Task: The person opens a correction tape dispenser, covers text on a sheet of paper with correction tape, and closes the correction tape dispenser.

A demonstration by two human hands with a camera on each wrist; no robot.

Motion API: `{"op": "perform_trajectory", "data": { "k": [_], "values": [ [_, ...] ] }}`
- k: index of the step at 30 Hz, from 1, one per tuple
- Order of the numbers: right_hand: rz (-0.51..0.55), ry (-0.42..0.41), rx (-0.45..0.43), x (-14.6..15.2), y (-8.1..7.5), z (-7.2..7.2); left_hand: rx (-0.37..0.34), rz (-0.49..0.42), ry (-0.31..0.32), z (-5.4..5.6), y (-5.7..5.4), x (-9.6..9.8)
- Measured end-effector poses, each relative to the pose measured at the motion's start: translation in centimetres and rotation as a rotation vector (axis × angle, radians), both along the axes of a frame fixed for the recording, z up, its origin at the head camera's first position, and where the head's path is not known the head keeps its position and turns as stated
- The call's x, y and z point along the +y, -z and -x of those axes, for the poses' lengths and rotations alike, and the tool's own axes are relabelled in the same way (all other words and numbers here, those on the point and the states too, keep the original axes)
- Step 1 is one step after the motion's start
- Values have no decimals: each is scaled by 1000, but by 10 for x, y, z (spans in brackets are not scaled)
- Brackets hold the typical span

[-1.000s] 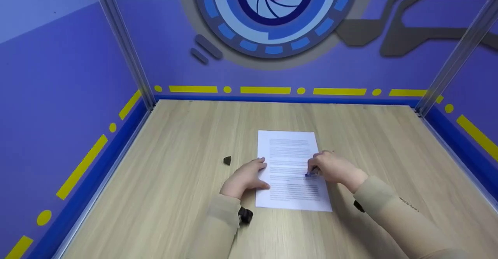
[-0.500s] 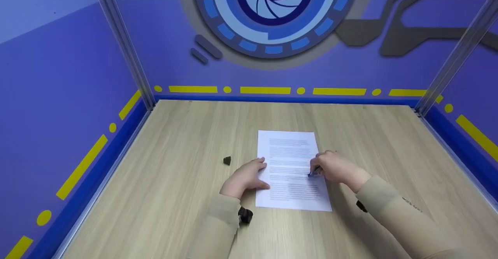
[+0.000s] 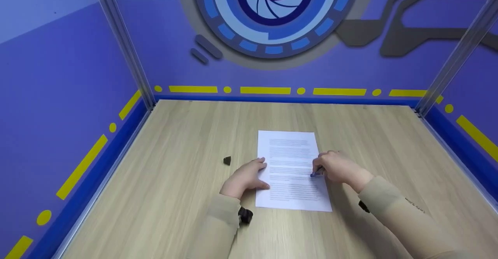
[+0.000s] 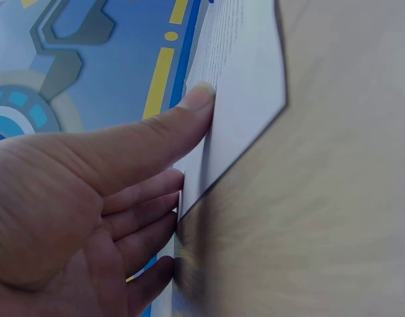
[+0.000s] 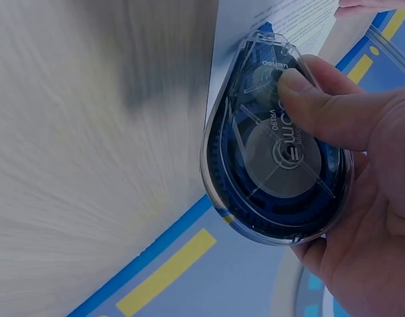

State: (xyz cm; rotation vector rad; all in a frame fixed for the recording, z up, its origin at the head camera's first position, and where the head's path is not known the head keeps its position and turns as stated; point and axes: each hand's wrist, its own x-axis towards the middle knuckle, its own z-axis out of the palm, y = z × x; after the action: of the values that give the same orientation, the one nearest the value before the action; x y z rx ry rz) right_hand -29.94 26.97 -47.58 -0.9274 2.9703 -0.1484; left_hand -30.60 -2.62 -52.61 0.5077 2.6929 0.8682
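A printed sheet of paper (image 3: 290, 196) lies on the wooden table. My left hand (image 3: 245, 177) rests on its left edge, fingers and thumb spread; the thumb presses the sheet in the left wrist view. In my right hand (image 3: 336, 166) is a correction tape dispenser (image 5: 278, 145) with a clear case and dark blue inside, pinched between thumb and fingers. Its blue tip (image 3: 312, 175) meets the right part of the text lines, near mid-page. In the head view the fingers hide most of the dispenser.
A small dark cap-like piece (image 3: 227, 160) lies on the table (image 3: 186, 173) left of the left hand. Blue-purple panels (image 3: 272, 74) with yellow marks stand behind and at both sides, joined by metal posts (image 3: 126, 45). Black wrist cameras (image 3: 245, 215) sit under the sleeves.
My right hand has slid a little to the right with the correction tape dispenser, its tip staying on the same text area. My left hand and the paper have stayed put.
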Motion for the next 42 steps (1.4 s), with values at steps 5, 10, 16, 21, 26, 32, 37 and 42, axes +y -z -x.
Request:
{"op": "perform_trajectory", "data": {
  "k": [5,10,16,21,26,32,37,42],
  "values": [
    [-7,-6,4,2,-1,-1,9,1,6,0,0,0],
    [-3,-8,7,5,-4,-1,18,-2,19,-2,-3,-1],
    [1,2,-1,6,-3,-1,34,5,28,-5,-5,-2],
    [-12,12,0,7,-3,-1,27,0,18,-2,-1,-1],
    [-28,21,0,7,-5,-1,16,-8,11,-1,0,-1],
    [-35,34,-5,7,-6,-3,4,-10,3,-1,0,0],
    [-43,31,26,8,-7,-3,6,-3,9,0,1,-1],
    [-44,31,28,9,-6,-3,0,1,12,0,0,-1]
  ]
}}
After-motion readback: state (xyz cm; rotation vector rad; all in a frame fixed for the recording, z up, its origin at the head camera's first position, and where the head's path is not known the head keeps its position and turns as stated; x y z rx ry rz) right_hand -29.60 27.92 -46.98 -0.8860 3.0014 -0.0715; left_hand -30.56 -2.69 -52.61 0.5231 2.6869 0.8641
